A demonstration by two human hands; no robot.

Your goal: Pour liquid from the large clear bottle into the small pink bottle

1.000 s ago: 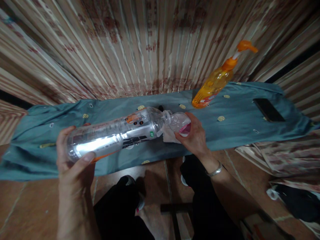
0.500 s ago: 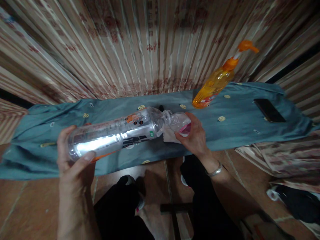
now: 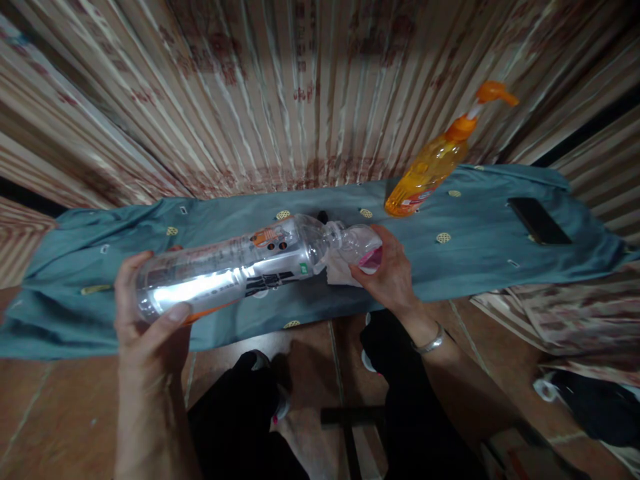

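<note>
My left hand (image 3: pixel 153 330) is wrapped around the base of a large clear plastic bottle (image 3: pixel 225 270), which lies almost level in the air above the cloth. The bottle has orange and black print, and no liquid shows in it. In my right hand (image 3: pixel 393 277) is a small clear plastic piece shaped like a bottle top (image 3: pixel 356 244), with pink at its wide end. Its narrow end meets the large bottle's mouth; whether they are joined I cannot tell. Beneath them a white paper-like piece (image 3: pixel 343 273) partly shows.
A blue-green cloth (image 3: pixel 480 253) with a pineapple pattern covers the narrow table. On it stand an orange pump bottle (image 3: pixel 425 173) and, farther right, a dark phone (image 3: pixel 539 221). A small black thing (image 3: pixel 323 217) peeks out behind the bottle. Striped curtains (image 3: pixel 250 100) hang behind.
</note>
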